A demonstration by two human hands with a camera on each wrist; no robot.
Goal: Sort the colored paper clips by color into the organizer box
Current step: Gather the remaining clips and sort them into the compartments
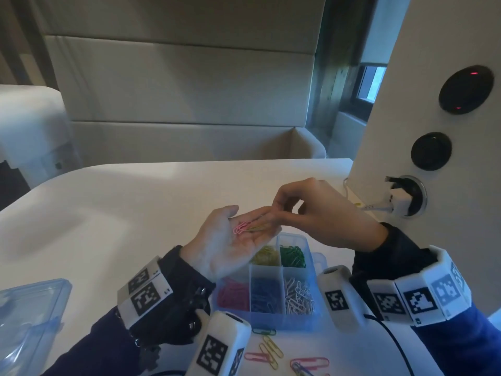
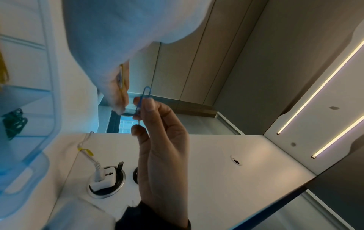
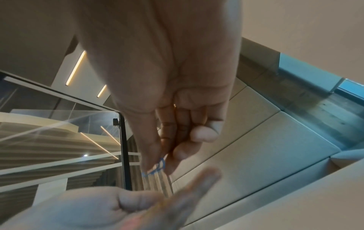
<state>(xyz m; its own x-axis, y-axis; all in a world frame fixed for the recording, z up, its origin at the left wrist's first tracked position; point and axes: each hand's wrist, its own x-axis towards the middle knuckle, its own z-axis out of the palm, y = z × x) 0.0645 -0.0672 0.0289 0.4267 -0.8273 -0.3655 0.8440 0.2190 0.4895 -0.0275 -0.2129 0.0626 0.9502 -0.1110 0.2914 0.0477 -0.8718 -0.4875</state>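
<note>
The person's left hand (image 1: pixel 230 240) lies palm up above the far left corner of the clear blue plastic organizer box (image 1: pixel 317 314), its fingers straight and relaxed. A pink paper clip (image 1: pixel 241 227) and a yellow paper clip (image 1: pixel 257 228) rest loose on the base of those fingers, touching each other.

The right hand (image 1: pixel 320 213) hangs just beyond the left fingertips, its thumb and forefinger curled together. In the left wrist view these fingers (image 2: pixel 146 107) pinch a thin blue wire paper clip (image 2: pixel 142 99) near its middle, the rounded end standing free of the fingertips and close to the left hand's own fingertips. The right wrist view shows the same blue clip poking out between thumb and forefinger, with the other fingers curled in behind.

In the box, which sits on the white surface (image 1: pixel 122 207), yellow clips (image 1: pixel 267 255) and green clips (image 1: pixel 292 256) fill the two far compartments that show; pink clips (image 1: pixel 233 294), blue clips (image 1: pixel 265 295) and white clips (image 1: pixel 299 295) fill the near row from left to right.

Loose unsorted paper clips (image 1: pixel 271 351), pink, yellow, green and blue, lie on the surface just in front of the box. The clear blue lid (image 1: pixel 29 321) lies well apart at the left edge.
</note>
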